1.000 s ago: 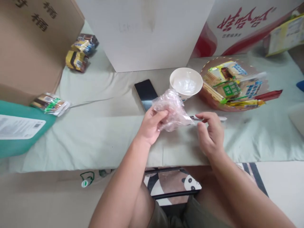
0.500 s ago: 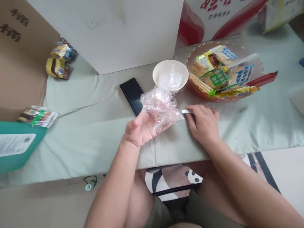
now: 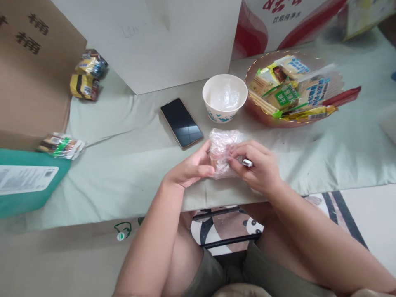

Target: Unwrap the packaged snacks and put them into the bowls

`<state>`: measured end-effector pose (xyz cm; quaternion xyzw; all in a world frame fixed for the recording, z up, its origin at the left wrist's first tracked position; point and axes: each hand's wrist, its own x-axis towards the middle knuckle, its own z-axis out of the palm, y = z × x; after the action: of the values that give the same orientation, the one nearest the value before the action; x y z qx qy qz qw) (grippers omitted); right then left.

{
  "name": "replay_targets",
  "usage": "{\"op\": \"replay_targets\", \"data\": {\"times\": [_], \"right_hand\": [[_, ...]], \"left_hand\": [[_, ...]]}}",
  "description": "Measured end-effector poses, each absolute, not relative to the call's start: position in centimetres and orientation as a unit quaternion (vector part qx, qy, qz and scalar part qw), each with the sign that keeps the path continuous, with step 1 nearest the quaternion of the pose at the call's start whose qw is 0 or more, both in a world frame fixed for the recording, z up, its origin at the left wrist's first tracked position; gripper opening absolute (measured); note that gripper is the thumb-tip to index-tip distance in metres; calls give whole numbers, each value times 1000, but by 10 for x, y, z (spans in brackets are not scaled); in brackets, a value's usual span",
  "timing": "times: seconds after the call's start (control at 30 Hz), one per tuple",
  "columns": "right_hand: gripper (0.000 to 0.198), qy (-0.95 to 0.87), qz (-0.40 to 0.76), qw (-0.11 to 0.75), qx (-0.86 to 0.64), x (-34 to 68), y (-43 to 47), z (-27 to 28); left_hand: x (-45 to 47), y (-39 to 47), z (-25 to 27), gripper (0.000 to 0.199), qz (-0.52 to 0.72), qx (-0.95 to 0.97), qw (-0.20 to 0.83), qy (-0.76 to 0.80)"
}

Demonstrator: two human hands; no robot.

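Holding, left: my left hand [image 3: 194, 167] gripped the edge of a film-wrapped bundle [image 3: 222, 142] between thumb and fingers.
Pinching, right: my right hand [image 3: 260, 167] nipped at its other side, a slim white tool [image 3: 247, 163] tucked in that same grip.
Film: crinkled around the bundle between my grips; a tan patch showed beside my left thumb. I judged the wrapping mostly on; whether any edge hung loose, I couldn't tell.
Paper bowl [image 3: 221, 116]: just beyond my grip, crumpled clear plastic [image 3: 228, 99] inside.
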<state>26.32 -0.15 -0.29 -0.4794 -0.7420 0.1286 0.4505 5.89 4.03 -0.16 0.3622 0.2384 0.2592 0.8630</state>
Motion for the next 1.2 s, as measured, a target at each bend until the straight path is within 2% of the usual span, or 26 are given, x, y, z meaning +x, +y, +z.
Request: {"op": "replay_targets", "data": {"times": [0.13,0.23,0.33,0.43,0.6,0.7,0.77,0.87,1.03,1.2], "right_hand": [[8,-724,132,415,-534,261,-2,1],[6,-703,132,372,-591,261,-2,3],[32,-682,127,388,-607,264,1,3],[49,-690,147,352,-616,268,4,1],[38,-731,166,233,-620,267,3,1],[41,-759,169,190,-600,264,2,2],[42,-771,158,176,-591,264,2,2],[39,-779,161,173,-581,264,3,2],[41,-750,220,226,-581,268,2,8],[26,-732,227,270,-583,276,1,13]], "left_hand": [[59,38,-2,98,244,385,853,255],[60,37,-2,70,291,376,818,325],[61,37,1,54,325,376,795,348],[61,40,4,53,328,382,786,358],[63,47,2,57,457,344,698,430],[67,46,-5,58,506,388,616,462],[72,44,-9,66,526,410,582,464],[78,40,-12,71,549,385,584,458],[78,43,-9,53,533,366,621,443],[73,48,-4,53,534,353,626,446]]}}
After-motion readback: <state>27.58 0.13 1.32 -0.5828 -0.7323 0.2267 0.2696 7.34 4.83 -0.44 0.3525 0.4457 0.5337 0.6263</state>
